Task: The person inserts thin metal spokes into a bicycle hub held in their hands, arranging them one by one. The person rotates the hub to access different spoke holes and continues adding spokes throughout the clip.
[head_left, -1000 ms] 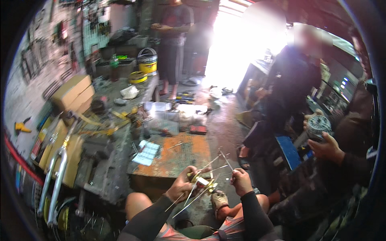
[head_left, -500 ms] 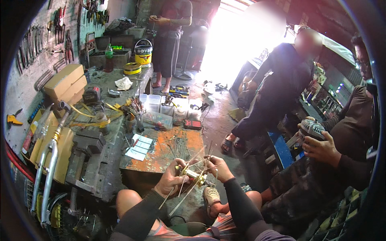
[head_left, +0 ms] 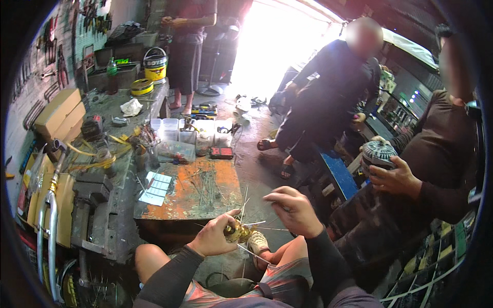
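The left hand [head_left: 213, 237] pinches a gold wheel hub [head_left: 237, 234], whose spokes [head_left: 253, 254] could slip out if tilted; the curled right hand's [head_left: 298, 211] grip is unclear.

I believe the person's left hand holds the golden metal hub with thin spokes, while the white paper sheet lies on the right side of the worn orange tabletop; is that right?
Not quite: the head view shows the white paper sheet on the left side of the worn orange tabletop; the left hand does hold the golden metal hub.
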{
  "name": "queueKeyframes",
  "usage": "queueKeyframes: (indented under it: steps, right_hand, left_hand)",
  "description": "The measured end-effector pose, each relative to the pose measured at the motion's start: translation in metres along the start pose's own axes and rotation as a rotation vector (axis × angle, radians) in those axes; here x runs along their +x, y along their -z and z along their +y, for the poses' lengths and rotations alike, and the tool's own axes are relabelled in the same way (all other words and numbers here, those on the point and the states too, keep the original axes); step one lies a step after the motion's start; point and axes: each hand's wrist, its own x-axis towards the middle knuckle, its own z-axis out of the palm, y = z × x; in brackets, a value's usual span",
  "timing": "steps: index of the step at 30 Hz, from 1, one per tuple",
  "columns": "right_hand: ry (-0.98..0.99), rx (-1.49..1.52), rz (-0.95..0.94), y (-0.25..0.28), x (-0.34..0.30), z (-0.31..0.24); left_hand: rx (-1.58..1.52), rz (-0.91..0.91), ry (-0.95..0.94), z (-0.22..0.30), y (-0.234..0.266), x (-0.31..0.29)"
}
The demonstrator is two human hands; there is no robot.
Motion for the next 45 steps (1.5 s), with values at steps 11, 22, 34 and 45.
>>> queueKeyframes:
  steps: [11, 22, 34, 45]
  right_hand:
    - [0.257, -0.360, -0.566, -0.036, 0.020, 0.048]
    - [0.345, -0.241, -0.498, -0.037, -0.003, 0.061]
    - [0.327, -0.603, -0.549, -0.034, -0.009, 0.050]
    - [0.047, -0.492, -0.559, 0.021, -0.004, 0.011]
  left_hand:
    - [0.105, -0.103, 0.037, 0.012, -0.014, 0.002]
    - [0.050, -0.109, -0.038, 0.005, -0.010, 0.000]
    - [0.230, -0.141, -0.104, 0.020, -0.019, 0.005]
    - [0.253, -0.050, -0.030, 0.010, -0.007, 0.008]
